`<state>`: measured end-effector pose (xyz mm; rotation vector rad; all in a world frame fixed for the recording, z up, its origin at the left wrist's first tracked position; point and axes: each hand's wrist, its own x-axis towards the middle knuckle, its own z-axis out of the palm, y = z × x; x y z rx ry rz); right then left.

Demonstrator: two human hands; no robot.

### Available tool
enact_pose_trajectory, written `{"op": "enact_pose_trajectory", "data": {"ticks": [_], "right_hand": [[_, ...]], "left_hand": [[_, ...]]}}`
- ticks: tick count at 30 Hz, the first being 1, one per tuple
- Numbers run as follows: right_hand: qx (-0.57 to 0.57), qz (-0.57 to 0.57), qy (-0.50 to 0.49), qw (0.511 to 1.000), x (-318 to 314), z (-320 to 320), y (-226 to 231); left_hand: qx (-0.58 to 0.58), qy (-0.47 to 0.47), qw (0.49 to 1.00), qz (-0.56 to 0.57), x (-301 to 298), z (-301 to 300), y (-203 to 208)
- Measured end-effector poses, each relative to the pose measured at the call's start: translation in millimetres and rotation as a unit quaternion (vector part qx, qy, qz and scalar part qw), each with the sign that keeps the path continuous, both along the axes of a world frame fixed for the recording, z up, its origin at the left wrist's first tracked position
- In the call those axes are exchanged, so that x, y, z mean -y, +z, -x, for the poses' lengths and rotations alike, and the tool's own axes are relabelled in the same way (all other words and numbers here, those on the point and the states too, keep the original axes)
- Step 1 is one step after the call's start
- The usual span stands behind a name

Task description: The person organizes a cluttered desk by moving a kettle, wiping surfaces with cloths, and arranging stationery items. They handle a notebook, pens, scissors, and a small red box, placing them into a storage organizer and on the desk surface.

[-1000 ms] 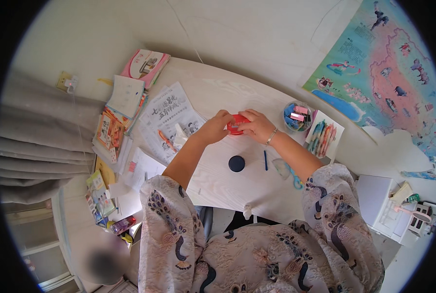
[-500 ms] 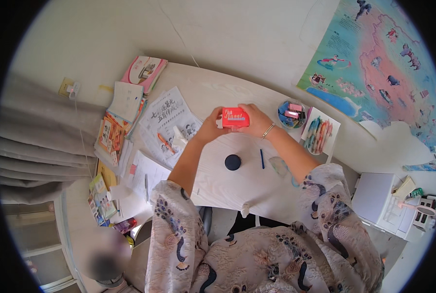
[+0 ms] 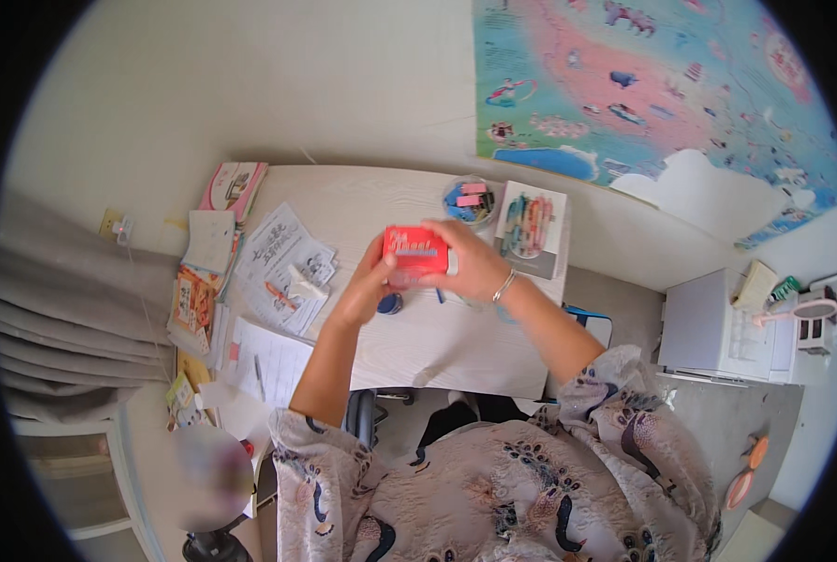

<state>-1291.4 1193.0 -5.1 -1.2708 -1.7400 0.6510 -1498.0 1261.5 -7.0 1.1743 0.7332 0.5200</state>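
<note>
A small red box (image 3: 416, 248) with white lettering is raised over the desk, gripped from both sides. My left hand (image 3: 364, 288) is closed round its left side, thumb at the front. My right hand (image 3: 470, 267) pinches the right side and top edge, a bracelet on that wrist. Something pale shows along the box's right edge and underneath, too blurred to name. Just below my left hand sits a dark blue round object (image 3: 390, 304), partly covered by it. A short blue stick (image 3: 440, 296) lies beside it on the desk.
Papers (image 3: 282, 253) with an orange pen (image 3: 281, 296) and crumpled white tissue (image 3: 306, 284) lie left on the desk (image 3: 343, 192). Stacked books (image 3: 196, 304) line its left edge. A round container (image 3: 469, 200) of stationery and a marker set (image 3: 531, 225) stand back right.
The view has swung right, so the desk appears further left and more floor shows. Both hands still hold the red box, which now looks larger and closer.
</note>
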Motion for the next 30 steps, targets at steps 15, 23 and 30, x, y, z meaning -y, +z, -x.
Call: {"op": "enact_pose_trajectory", "data": {"ticks": [15,23,30], "right_hand": [[-0.374,0.125,-0.123,0.911,160,40,-50],[-0.427,0.121,-0.207,0.872,195,48,-56],[-0.527,0.164,-0.178,0.815,209,51,-66]], "left_hand": [[0.016,0.117,0.992,0.039,176,-23,-16],[0.08,0.117,0.985,0.098,214,-30,-18],[0.096,0.081,0.992,0.005,217,-22,-52]]}}
